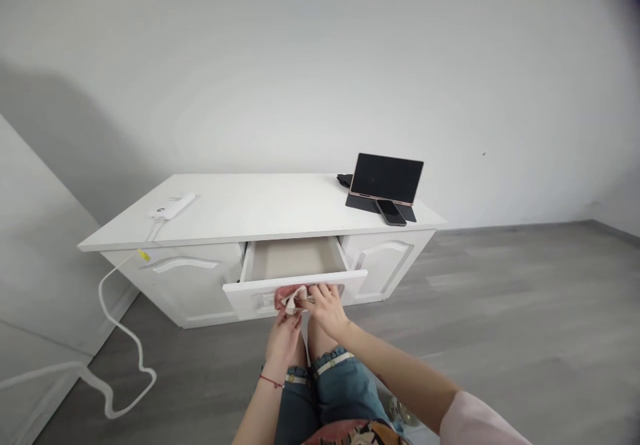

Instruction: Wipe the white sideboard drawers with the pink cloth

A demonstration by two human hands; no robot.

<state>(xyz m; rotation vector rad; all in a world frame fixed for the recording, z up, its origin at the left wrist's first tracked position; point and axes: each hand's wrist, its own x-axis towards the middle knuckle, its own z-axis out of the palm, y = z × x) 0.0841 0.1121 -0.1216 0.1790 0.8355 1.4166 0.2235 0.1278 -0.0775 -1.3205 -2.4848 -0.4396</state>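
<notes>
A cloth (284, 296), reddish with a whitish part, is in front of the front panel (246, 296) of a drawer (293, 258); I cannot tell if it touches this panel. The left hand (285, 336) comes from below, and its fingers grasp the near, whitish part of the cloth. The right hand (326, 309) comes from the right side, with bent fingers which grasp the right part. The drawer stands out from the middle of a white cabinet (260, 205), and its visible inside is bare and beige. On the left and right of it there is a door with a curved moulding.

On the right part of the cabinet top, a dark-screened tablet (387, 179) leans upright on its dark cover (361, 203). A phone (391, 212) lies just before it, partly on the cover. Behind the tablet's left side is a black object (344, 180), too hidden to name. At the left end lies a white power adapter (175, 208). Below, a white cable (135, 338) with a yellow piece (144, 255) curves down. The floor (500, 311) is grey.
</notes>
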